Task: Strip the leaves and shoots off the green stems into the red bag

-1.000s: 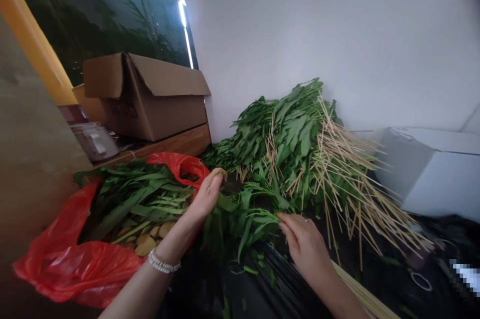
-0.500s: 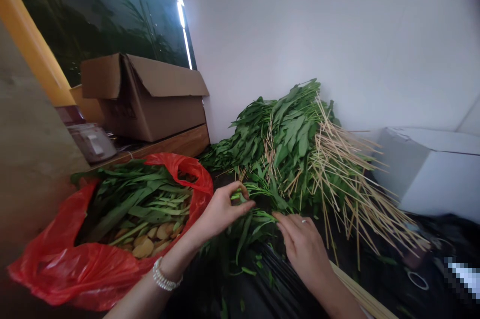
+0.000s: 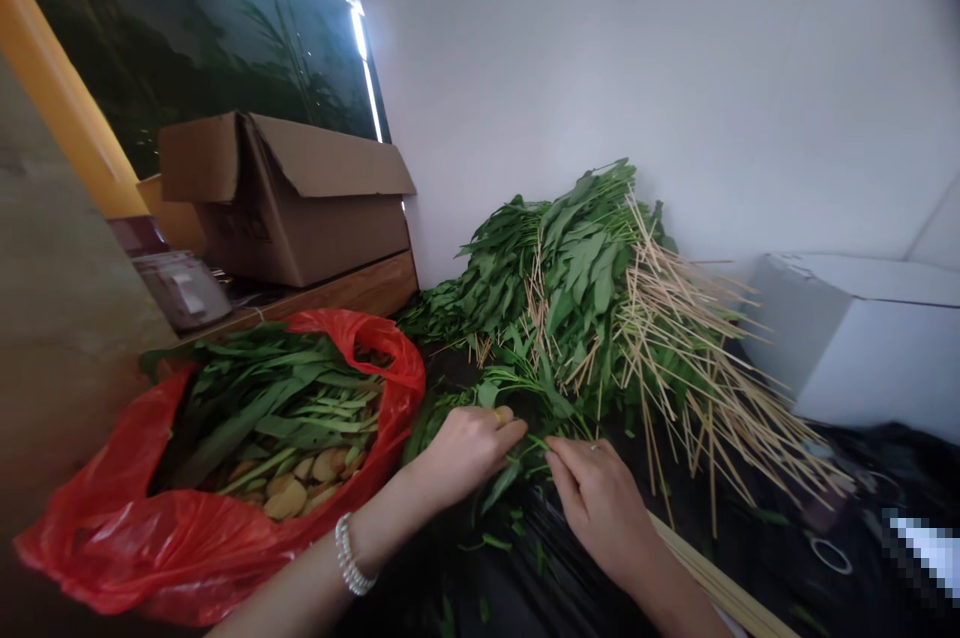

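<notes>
View from a head-worn camera, looking down on a black-covered worktop (image 3: 525, 598) in a corner by a white wall. I see both bare hands meeting at the near edge of a big heap of greens (image 3: 570, 268), long-leaved stems mixed with thin bamboo skewers (image 3: 690, 368).

The left hand (image 3: 469, 443), with a pearl bracelet (image 3: 347, 558) at its wrist, is curled shut over a leafy sprig (image 3: 501, 480), knuckles up; the right hand (image 3: 600, 508) lies with its fingers straight and together, tips at the same sprig; its thumb is hidden, so I cannot tell whether it pinches or only touches.

As I judge it, the step in hand is gathering a small bunch of leaves loose from the heap. A next move would call for a firm hold near the stem ends and a pull toward me, because the leaves tangle with those behind them.

The sprig lies directly under and between the two sets of fingertips, its leaves trailing down toward me onto the black cover; the heap begins just behind the knuckles.

To the left, touching the left forearm, an open red plastic bag (image 3: 187, 538) holds more long leaves over pale sliced pieces (image 3: 300, 488); behind it a cardboard box (image 3: 300, 208) sits on a wooden ledge; a white box (image 3: 862, 338) stands well off to the right.
</notes>
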`<action>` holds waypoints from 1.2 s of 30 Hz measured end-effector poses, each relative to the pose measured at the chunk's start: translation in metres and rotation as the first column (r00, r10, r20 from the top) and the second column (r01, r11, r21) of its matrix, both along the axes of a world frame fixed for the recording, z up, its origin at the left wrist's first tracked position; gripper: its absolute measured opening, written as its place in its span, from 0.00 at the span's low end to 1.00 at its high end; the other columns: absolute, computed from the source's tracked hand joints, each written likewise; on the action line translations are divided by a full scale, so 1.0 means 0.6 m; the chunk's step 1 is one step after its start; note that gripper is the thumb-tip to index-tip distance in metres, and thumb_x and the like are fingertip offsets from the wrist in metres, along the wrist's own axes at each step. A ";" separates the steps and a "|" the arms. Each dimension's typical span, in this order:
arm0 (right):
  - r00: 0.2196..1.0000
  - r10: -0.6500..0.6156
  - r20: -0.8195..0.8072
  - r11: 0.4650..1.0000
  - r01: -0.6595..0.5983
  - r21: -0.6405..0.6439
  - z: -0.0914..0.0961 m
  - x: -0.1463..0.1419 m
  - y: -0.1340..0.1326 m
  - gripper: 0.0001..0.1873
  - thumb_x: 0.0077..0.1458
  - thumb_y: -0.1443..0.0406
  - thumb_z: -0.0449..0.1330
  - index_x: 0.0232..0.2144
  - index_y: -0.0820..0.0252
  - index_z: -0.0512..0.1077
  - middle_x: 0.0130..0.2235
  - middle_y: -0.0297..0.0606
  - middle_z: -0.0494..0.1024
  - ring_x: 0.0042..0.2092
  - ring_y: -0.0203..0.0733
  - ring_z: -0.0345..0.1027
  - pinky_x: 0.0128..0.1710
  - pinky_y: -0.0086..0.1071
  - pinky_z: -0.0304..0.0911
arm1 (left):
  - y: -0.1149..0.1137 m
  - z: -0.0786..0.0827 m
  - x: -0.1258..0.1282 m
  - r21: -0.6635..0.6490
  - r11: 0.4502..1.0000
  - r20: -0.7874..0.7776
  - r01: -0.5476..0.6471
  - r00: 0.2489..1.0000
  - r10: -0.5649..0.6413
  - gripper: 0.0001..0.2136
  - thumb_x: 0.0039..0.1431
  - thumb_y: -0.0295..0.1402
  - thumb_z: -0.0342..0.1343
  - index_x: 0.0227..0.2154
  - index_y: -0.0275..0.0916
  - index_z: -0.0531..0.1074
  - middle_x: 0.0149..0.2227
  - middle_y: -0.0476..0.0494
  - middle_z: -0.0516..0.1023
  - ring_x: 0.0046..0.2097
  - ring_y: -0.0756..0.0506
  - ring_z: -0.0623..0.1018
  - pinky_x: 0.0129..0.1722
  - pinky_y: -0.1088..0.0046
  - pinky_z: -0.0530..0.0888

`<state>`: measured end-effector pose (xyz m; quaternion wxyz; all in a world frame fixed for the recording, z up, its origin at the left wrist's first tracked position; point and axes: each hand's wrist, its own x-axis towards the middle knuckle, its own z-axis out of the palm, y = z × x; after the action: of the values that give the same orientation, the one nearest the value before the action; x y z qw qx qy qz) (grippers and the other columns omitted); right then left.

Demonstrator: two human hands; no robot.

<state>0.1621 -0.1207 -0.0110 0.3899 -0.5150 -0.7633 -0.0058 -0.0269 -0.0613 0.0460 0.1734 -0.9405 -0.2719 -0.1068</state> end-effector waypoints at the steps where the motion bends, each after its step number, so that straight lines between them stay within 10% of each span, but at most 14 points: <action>1: 1.000 -0.001 0.003 1.000 0.001 -0.003 0.000 0.000 0.000 0.12 0.65 0.67 0.47 0.40 0.57 0.71 0.37 0.35 0.79 0.38 0.41 0.72 0.41 0.36 0.53 | 0.000 0.001 0.002 0.008 1.000 -0.042 0.005 0.999 -0.005 0.07 0.61 0.34 0.55 0.39 0.37 0.71 0.33 0.46 0.75 0.30 0.46 0.74 0.27 0.72 0.66; 9: 0.999 -0.021 0.034 1.000 0.022 -0.019 -0.008 0.004 0.005 0.09 0.63 0.65 0.52 0.35 0.56 0.73 0.34 0.34 0.79 0.37 0.43 0.72 0.41 0.37 0.53 | 0.016 -0.014 -0.002 -0.076 0.996 -0.095 0.039 0.994 -0.047 0.08 0.55 0.35 0.61 0.34 0.36 0.70 0.33 0.46 0.74 0.31 0.46 0.74 0.28 0.73 0.66; 14: 0.997 0.011 -0.080 0.999 -0.014 -0.032 -0.009 0.001 0.010 0.09 0.62 0.67 0.54 0.32 0.55 0.73 0.33 0.32 0.79 0.36 0.41 0.72 0.39 0.35 0.53 | 0.031 -0.017 -0.009 -0.274 0.962 0.221 0.026 0.975 0.037 0.02 0.54 0.26 0.59 0.32 0.36 0.74 0.29 0.47 0.75 0.31 0.48 0.74 0.31 0.77 0.66; 22: 0.990 -0.007 -0.142 0.983 0.033 0.182 0.001 0.005 0.011 0.08 0.63 0.67 0.53 0.34 0.57 0.72 0.32 0.33 0.78 0.34 0.39 0.70 0.40 0.34 0.55 | 0.058 0.002 0.009 -0.454 0.889 0.631 0.061 0.727 0.272 0.08 0.49 0.26 0.52 0.27 0.36 0.77 0.28 0.46 0.78 0.32 0.48 0.75 0.35 0.76 0.67; 26: 0.994 -0.056 -0.097 0.972 0.077 0.220 0.001 0.020 0.010 0.08 0.63 0.67 0.53 0.33 0.57 0.71 0.31 0.34 0.76 0.33 0.40 0.69 0.40 0.35 0.55 | 0.104 0.042 -0.049 -0.501 0.860 0.776 -0.101 0.387 0.498 0.09 0.49 0.33 0.51 0.28 0.35 0.76 0.25 0.49 0.76 0.28 0.48 0.72 0.30 0.76 0.66; 29: 0.994 -0.059 -0.088 0.973 0.077 0.219 0.002 0.021 0.010 0.07 0.63 0.67 0.52 0.36 0.57 0.71 0.33 0.35 0.76 0.35 0.41 0.68 0.40 0.36 0.56 | 0.114 0.068 -0.080 -0.567 0.824 0.788 0.000 0.292 0.542 0.10 0.53 0.37 0.48 0.28 0.37 0.72 0.19 0.54 0.65 0.22 0.51 0.64 0.23 0.78 0.61; 36: 0.998 -0.057 0.005 0.967 0.053 0.248 0.002 0.014 0.007 0.13 0.64 0.70 0.48 0.45 0.57 0.69 0.36 0.38 0.75 0.40 0.43 0.69 0.42 0.38 0.58 | 0.073 0.057 -0.054 -0.677 0.639 0.735 0.365 0.383 0.560 0.13 0.61 0.42 0.44 0.27 0.38 0.64 0.27 0.51 0.68 0.30 0.50 0.70 0.29 0.76 0.67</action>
<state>0.1705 -0.1167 -0.0100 0.4462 -0.4832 -0.7444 -0.1152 -0.0594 -0.0174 0.0803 -0.4126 -0.6708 -0.3995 -0.4692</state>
